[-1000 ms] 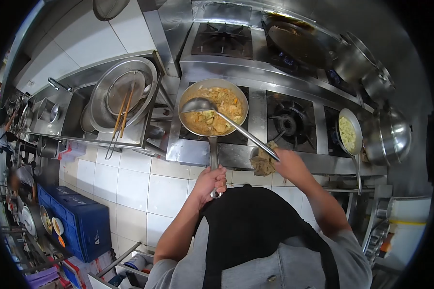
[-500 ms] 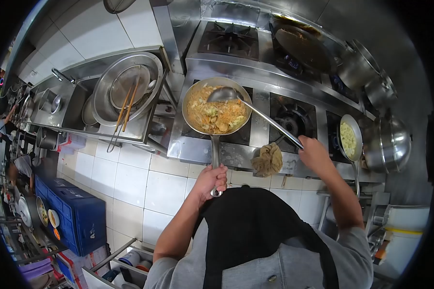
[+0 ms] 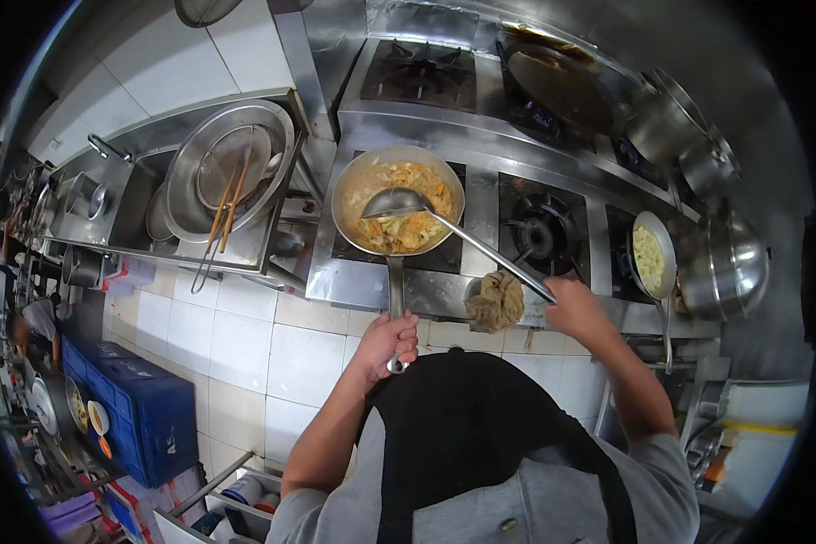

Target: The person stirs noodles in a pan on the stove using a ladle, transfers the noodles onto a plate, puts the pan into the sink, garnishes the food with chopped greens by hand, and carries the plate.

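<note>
A: So where's the frying pan (image 3: 343, 207) at, and who's got it?
B: Front left of the stove (image 3: 480, 201). Left hand (image 3: 390, 344) has its grip wrapped round the pan's handle, close to the end. Right hand (image 3: 575, 309) is clamped on the far end of a steel ladle (image 3: 397, 202).
A: Heavy?
B: Probably, with that saucy noodle-looking mix (image 3: 435, 183) in it. Stiff metal, nothing fragile, but front-heavy, so I'd hold the handle firmly and keep off the rim, which is likely hot. The ladle should be lighter, just as stiff, maybe slick if greasy. Hold it up the shaft.
A: Which way's everything pointing?
B: Pan handle runs almost straight back past the stove's near edge. Ladle lies diagonally: bowl over the mix, shaft going right and nearer, past a crumpled cloth (image 3: 497, 303). Can't tell how deep the bowl sits.
</note>
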The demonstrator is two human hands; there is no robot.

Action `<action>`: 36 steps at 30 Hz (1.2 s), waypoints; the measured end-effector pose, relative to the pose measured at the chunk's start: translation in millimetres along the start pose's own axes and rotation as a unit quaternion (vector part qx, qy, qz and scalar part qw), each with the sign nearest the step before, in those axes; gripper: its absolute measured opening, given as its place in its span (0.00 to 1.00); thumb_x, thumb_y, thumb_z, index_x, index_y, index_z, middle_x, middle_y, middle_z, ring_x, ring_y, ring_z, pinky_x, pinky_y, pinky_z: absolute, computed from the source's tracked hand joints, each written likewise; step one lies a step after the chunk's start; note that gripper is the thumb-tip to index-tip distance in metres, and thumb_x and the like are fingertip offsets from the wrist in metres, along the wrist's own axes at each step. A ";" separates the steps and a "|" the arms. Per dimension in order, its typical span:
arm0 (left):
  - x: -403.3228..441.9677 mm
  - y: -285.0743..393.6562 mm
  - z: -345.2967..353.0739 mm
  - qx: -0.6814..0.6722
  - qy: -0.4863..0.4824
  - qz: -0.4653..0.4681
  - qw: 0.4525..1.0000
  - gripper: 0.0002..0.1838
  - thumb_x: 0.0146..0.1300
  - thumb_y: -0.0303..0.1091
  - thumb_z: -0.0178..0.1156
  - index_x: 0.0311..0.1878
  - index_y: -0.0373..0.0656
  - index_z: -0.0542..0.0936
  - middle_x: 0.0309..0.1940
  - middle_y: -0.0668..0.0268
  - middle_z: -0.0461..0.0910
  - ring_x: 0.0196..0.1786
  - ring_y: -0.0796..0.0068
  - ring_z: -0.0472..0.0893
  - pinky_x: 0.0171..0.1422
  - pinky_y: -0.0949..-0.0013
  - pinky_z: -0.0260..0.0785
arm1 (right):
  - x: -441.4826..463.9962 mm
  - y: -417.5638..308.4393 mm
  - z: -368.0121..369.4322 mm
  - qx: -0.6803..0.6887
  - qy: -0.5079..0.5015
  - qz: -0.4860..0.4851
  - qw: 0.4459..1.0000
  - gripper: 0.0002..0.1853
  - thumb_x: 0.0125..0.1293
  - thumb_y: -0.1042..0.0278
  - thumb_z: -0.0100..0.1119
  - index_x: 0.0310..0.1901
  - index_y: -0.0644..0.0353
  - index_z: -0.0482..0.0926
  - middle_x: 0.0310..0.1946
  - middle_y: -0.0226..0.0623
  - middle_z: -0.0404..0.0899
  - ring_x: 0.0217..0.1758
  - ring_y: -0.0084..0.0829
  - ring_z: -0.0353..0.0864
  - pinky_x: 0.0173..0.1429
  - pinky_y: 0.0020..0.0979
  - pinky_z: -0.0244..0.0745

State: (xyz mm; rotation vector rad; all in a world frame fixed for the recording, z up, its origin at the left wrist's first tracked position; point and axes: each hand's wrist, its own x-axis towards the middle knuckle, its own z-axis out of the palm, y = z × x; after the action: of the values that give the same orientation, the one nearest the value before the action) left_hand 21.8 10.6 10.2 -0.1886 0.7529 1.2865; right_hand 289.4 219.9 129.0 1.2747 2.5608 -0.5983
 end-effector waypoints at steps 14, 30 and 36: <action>0.0 0.4 0.0 0.005 0.002 0.002 1.000 0.10 0.71 0.28 0.60 0.40 0.49 0.66 0.21 0.74 0.64 0.17 0.85 0.61 0.18 0.74 0.55 | 20.8 -19.7 12.9 -0.026 0.050 0.023 0.998 0.11 0.56 0.73 0.58 0.41 0.62 0.78 0.35 0.57 0.83 0.44 0.58 0.82 0.52 0.54 0.75; 1.0 0.1 3.4 0.023 -0.004 0.012 1.000 0.10 0.71 0.28 0.59 0.43 0.48 0.65 0.22 0.75 0.62 0.17 0.85 0.61 0.18 0.74 0.56 | -25.9 1.3 30.8 -0.047 -0.035 0.025 0.998 0.09 0.60 0.73 0.54 0.43 0.60 0.77 0.38 0.54 0.83 0.44 0.56 0.83 0.50 0.55 0.75; 2.1 -0.5 6.9 0.021 0.009 0.008 1.000 0.10 0.71 0.28 0.59 0.44 0.48 0.65 0.22 0.75 0.62 0.17 0.84 0.61 0.18 0.74 0.56 | 8.3 9.4 44.3 -0.022 0.056 0.070 0.996 0.09 0.60 0.71 0.55 0.42 0.62 0.76 0.37 0.55 0.83 0.44 0.58 0.82 0.50 0.55 0.75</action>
State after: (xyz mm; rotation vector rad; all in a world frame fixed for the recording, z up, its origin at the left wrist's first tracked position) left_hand 25.2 15.8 14.0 -0.1604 0.7986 1.2852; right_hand 292.5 211.0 84.0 1.4977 2.5279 -0.4526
